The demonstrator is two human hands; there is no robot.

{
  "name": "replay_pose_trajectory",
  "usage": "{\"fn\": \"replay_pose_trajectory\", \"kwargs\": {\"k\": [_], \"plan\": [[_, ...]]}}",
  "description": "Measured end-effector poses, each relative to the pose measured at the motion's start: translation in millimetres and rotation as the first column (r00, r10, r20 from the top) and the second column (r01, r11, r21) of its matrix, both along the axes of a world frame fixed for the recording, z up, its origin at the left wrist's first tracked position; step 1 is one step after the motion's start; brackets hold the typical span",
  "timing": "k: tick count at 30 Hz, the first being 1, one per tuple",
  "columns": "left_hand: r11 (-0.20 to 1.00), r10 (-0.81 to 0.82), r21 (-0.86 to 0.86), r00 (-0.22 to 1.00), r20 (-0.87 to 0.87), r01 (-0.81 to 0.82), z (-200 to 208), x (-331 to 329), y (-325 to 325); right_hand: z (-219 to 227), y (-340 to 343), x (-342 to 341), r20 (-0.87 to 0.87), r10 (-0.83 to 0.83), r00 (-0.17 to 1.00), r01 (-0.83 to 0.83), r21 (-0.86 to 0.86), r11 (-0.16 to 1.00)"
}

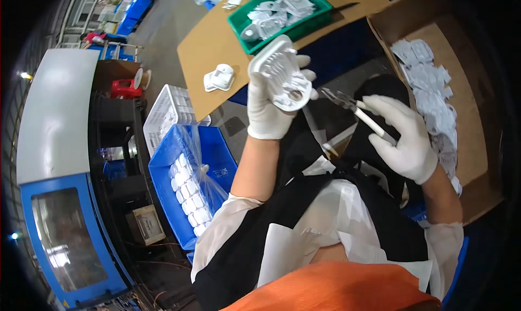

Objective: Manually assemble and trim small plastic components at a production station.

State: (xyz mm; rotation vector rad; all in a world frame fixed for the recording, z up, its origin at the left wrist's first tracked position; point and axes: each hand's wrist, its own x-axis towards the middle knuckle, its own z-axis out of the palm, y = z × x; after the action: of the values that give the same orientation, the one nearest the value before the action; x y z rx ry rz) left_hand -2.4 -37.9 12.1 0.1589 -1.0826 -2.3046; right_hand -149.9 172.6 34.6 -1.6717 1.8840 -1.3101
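Note:
My left hand (269,107), in a white glove, holds up a white molded plastic part (280,72). The part has ribs inside and a round hole near its lower end. Gloved fingers wrap round it from below and behind. To the right, my right hand (404,137), also gloved, holds cutting pliers (369,120) with white handles. Their metal jaws are parted and point toward the plastic part, a little apart from it. One pair of similar white parts (219,78) lies on the cardboard-covered table (203,48) ahead of me.
A green bin (237,29) of white parts stands on the table. At right, a cardboard box (472,110) holds more. A blue crate (163,164) with stacked white parts and a plastic liner sits at left, near a white basket (157,113). Beyond stands a large machine (59,121).

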Motion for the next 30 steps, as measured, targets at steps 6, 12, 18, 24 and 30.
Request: {"fn": "replay_pose_trajectory", "kwargs": {"k": [6,12,18,24,30], "plan": [[0.994,-0.016,-0.109,1.0,0.01,0.017,4.5,-0.1,1.2,7.3,-7.8,6.1,-0.135,-0.013,0.991,0.009,-0.029,1.0],[0.981,-0.011,-0.191,0.997,0.079,0.026,12.2,4.3,9.7,9.4,-21.0,9.1,-0.344,0.016,0.939,-0.033,-0.044,0.998],[0.967,0.021,-0.252,0.986,0.167,0.022,10.7,8.4,12.3,18.4,-21.9,12.3,-0.397,0.093,0.913,-0.076,0.059,0.995],[0.944,0.038,-0.328,0.981,0.19,0.027,4.4,5.3,16.0,20.6,-22.2,13.4,-0.477,0.197,0.857,-0.081,0.253,0.964],[0.971,0.021,-0.238,0.974,0.224,0.033,-7.1,5.7,20.3,7.5,-25.0,11.3,-0.606,0.279,0.745,-0.1,0.312,0.945]]}}
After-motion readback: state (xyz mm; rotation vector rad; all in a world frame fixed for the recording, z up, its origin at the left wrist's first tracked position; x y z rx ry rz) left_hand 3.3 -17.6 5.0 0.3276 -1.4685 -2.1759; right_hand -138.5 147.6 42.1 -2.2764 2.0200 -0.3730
